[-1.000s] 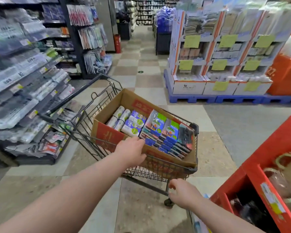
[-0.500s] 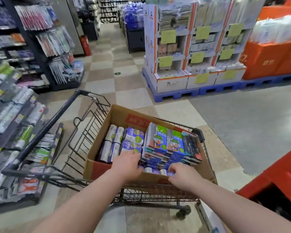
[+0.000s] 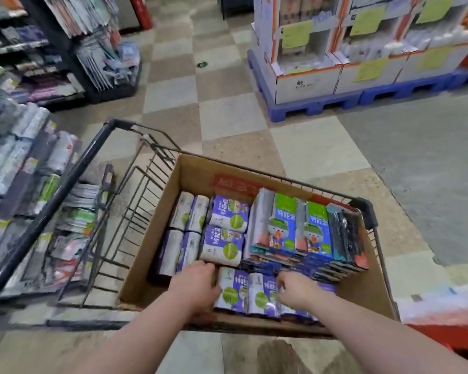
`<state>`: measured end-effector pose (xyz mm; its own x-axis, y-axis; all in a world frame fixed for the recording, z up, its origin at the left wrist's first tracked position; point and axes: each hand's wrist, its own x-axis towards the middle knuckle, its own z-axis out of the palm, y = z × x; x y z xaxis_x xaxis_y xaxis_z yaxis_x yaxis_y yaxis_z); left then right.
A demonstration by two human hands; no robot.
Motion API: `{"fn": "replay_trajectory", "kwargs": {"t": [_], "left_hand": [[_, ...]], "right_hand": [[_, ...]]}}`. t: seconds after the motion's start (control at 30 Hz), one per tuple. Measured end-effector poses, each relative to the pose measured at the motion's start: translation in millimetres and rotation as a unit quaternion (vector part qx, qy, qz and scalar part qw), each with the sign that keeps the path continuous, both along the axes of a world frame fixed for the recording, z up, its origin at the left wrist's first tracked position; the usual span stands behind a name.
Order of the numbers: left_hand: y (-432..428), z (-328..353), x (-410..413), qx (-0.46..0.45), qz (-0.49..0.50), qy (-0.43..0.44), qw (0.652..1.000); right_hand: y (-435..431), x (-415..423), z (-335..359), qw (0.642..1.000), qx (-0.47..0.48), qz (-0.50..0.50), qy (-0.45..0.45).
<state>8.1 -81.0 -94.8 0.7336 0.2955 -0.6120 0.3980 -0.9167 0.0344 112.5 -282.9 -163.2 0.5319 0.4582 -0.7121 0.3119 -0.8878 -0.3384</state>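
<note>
A brown cardboard box sits in a wire shopping cart. It is packed with purple-and-white rolled packs and a stack of flat blue-and-green packets. Both my hands are inside the box at its near side. My left hand curls against the left end of the nearest row of purple packs. My right hand lies on the right part of that row, fingers bent onto the wrapping. Whether either hand has a firm grip I cannot tell.
Shelves of hanging packets line the left, close to the cart's dark handle bar. White display cartons on blue pallets stand far right. A red bin edge sits at my near right. Tiled aisle floor stretches ahead.
My right hand left the cart's frame and came into the box. Both hands moved down onto the near row of purple packs. My view tilted down and closer to the box.
</note>
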Motion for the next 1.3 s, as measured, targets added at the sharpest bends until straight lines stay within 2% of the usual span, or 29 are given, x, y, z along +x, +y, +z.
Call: {"fn": "replay_trajectory", "kwargs": {"t": [0.13,0.3,0.43,0.53,0.6,0.7,0.8,0.87,1.0,1.17,1.3], "left_hand": [[-2.3,-39.8,19.5,-0.027,0.011,0.086,0.996],[-6.8,-85.1,38.6,-0.055,0.057,0.151,0.985],[-3.5,-111.1,50.9,-0.084,0.141,0.178,0.97],[1.7,-127.6,54.8,-0.107,0.226,0.173,0.953],[5.1,-136.8,55.1,-0.123,0.286,0.173,0.934],[6.1,-149.0,53.4,-0.155,0.366,0.169,0.902],[5.0,-155.3,50.6,-0.172,0.429,0.157,0.873],[7.1,-156.9,48.0,-0.161,0.449,0.155,0.865],[16.1,-150.9,46.3,-0.109,0.425,0.187,0.879],[18.7,-145.8,49.3,-0.118,0.408,0.203,0.882],[15.1,-144.9,51.8,-0.128,0.413,0.198,0.88]], "right_hand": [[0.1,12.2,-41.0,0.997,-0.029,-0.013,0.07],[4.0,22.3,-89.8,0.987,-0.05,-0.07,0.139],[13.1,24.9,-116.4,0.973,-0.061,-0.111,0.192],[21.0,25.1,-130.4,0.955,-0.064,-0.182,0.227],[28.2,25.4,-140.1,0.934,-0.067,-0.252,0.245],[38.2,20.3,-148.7,0.883,-0.06,-0.364,0.289],[42.6,10.2,-148.4,0.855,-0.046,-0.445,0.263],[43.1,2.5,-150.8,0.816,-0.005,-0.52,0.253],[44.6,-3.3,-145.3,0.776,0.012,-0.556,0.298],[47.3,-0.4,-139.7,0.812,0.01,-0.475,0.339],[44.0,13.0,-129.2,0.819,0.025,-0.447,0.36]]}}
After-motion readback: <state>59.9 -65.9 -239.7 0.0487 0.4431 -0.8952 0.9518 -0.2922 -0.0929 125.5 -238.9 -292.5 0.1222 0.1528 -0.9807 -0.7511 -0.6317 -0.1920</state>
